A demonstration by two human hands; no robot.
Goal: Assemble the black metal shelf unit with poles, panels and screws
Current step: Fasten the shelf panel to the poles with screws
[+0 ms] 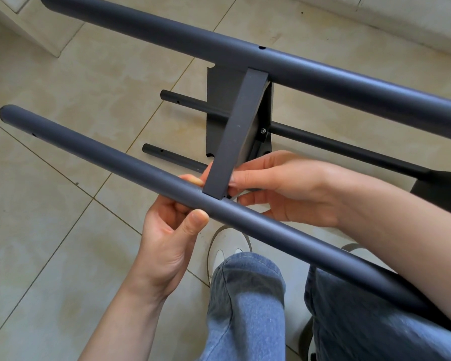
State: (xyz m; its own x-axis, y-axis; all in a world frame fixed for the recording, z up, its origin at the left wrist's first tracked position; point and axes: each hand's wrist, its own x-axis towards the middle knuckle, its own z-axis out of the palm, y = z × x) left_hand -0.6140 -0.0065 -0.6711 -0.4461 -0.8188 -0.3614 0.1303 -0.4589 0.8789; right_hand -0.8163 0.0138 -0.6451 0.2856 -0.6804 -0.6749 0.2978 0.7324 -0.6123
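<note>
Near pole: long dark round metal pole (115, 162) lies across the lap, in front; left hand (167, 238) beneath it
Far pole: second dark round metal pole (323, 71) behind, roughly parallel
Panel: flat dark metal panel (235, 134) spans between them; right hand (284, 186) at its near end
Floor: two thin dark metal poles (336, 144) on the tiled floor (63, 204) below the panel

The near pole (115, 162) hides the left hand's (167, 238) fingers, the far pole (245, 54) runs off the right edge, and the panel (236, 131) masks the joint beneath.

I am looking for words, numbers, or signs, and I am not finding any I can read. The black panel (235, 131) between the poles is showing no label or brand.
</note>
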